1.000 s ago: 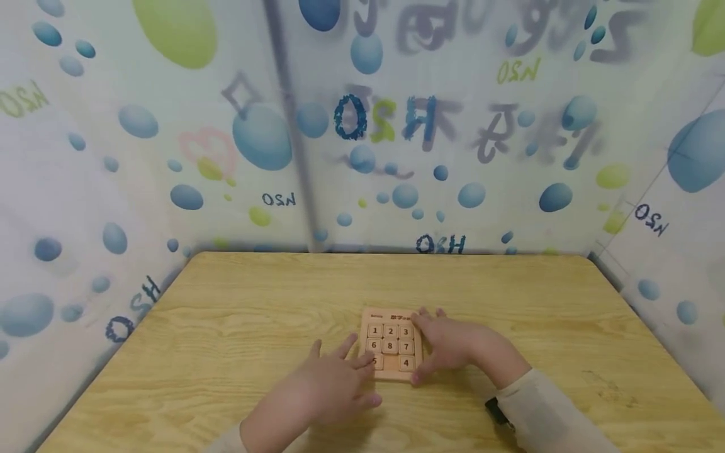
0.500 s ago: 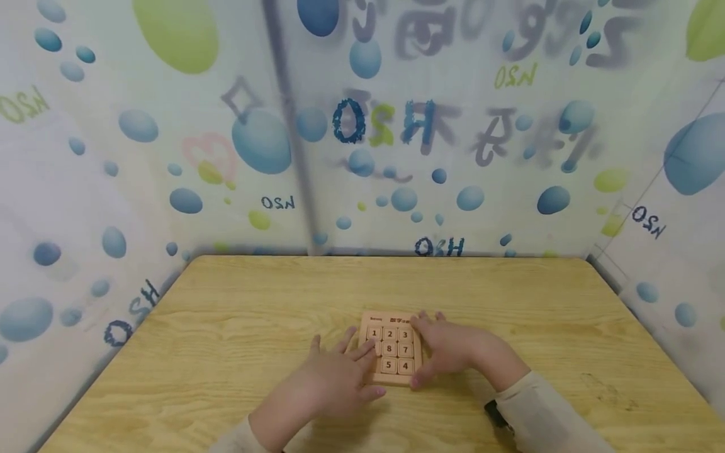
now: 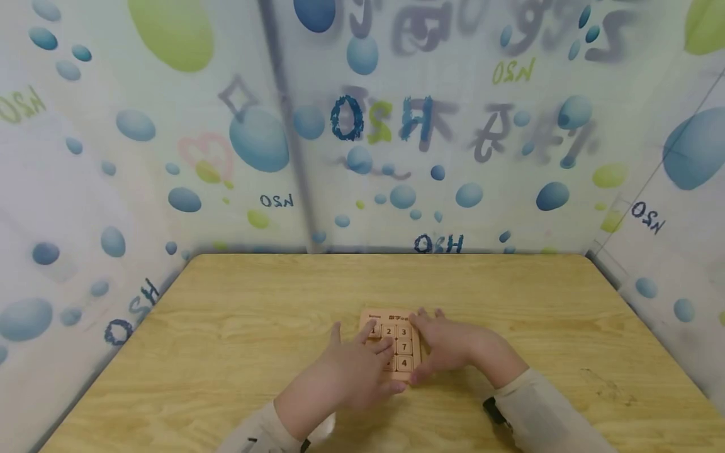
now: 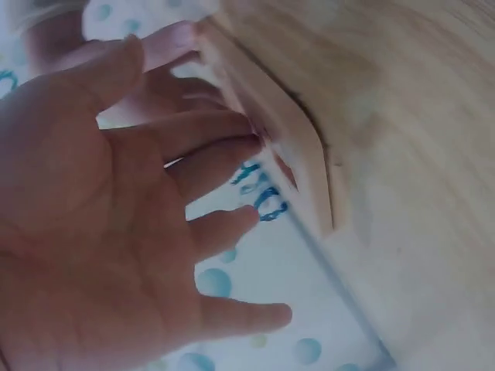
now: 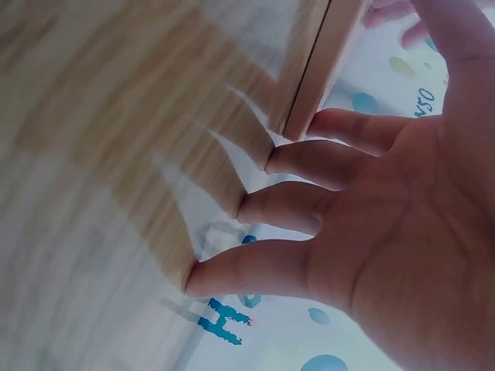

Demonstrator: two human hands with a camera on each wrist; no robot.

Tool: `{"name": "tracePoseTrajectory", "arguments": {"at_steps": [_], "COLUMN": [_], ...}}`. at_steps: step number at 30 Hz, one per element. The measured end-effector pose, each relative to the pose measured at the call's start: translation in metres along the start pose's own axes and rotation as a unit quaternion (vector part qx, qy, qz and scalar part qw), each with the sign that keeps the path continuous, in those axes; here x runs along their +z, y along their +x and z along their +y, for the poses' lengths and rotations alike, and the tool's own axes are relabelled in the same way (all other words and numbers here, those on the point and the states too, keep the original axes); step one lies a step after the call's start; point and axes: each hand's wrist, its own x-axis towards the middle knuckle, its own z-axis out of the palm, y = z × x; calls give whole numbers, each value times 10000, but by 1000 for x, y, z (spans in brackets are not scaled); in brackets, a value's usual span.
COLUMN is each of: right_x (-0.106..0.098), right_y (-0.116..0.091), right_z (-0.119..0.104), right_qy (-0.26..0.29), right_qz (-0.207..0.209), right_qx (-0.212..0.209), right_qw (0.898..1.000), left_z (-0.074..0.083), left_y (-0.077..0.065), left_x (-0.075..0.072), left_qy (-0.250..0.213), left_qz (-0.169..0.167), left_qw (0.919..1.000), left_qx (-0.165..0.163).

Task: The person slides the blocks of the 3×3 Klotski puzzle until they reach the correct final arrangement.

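A wooden number slide puzzle [image 3: 416, 352] lies flat on the table, its square tiles set in a shallow frame. Tiles 1, 2, 3, 7 and 4 show at least in part in the head view; the others are under my left hand [image 3: 351, 371]. That hand's fingers are fairly straight and spread, with fingertips on the tiles in the left column and middle. My right hand [image 3: 447, 343] holds the puzzle's right edge, index finger at the far corner and thumb at the near one. In the right wrist view its other fingertips [image 5: 193, 282] rest on the table beside the frame [image 5: 317, 69].
The wood-grain table [image 3: 272, 296] extends around the puzzle on every side. Behind it hangs a pale wall sheet [image 3: 362, 189] printed with blue and green drops and lettering. A dark band [image 3: 494, 412] sits at my right sleeve.
Tile 5 has slid right from the bottom-left corner to the bottom middle. My left hand has moved rightward and now covers more tiles. My right hand keeps its place on the edge.
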Motion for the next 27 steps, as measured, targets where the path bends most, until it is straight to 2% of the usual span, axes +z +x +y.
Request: {"name": "tracePoseTrajectory", "arguments": {"at_steps": [6,8,12,16,20,23,27], "right_x": [-2,-1,-1,-1,0,0,-1], "right_y": [1,1,0,0,-1,-1,0], "right_z": [-1,-1,-1,0,2,3,2], "right_qy": [30,39,33,4,-1,22,68], "right_qz": [-3,-8,-30,-51,-107,-104,-92], "right_qx": [21,53,67,71,83,96,77], "right_qw": [10000,10000,10000,10000,9999,9999,9999], "left_z": [-6,-7,-1,6,12,17,15], "left_y": [-5,-9,-13,-9,2,11,12], "left_x": [0,0,2,7,12,15,17], "left_qy": [287,330,308,220,254,309,250], "left_qz": [30,46,-81,-158,145,300,307], "left_qw": [9979,9974,9993,9992,9974,9964,9982], "left_qx": [-575,-637,-188,301,653,736,440]}}
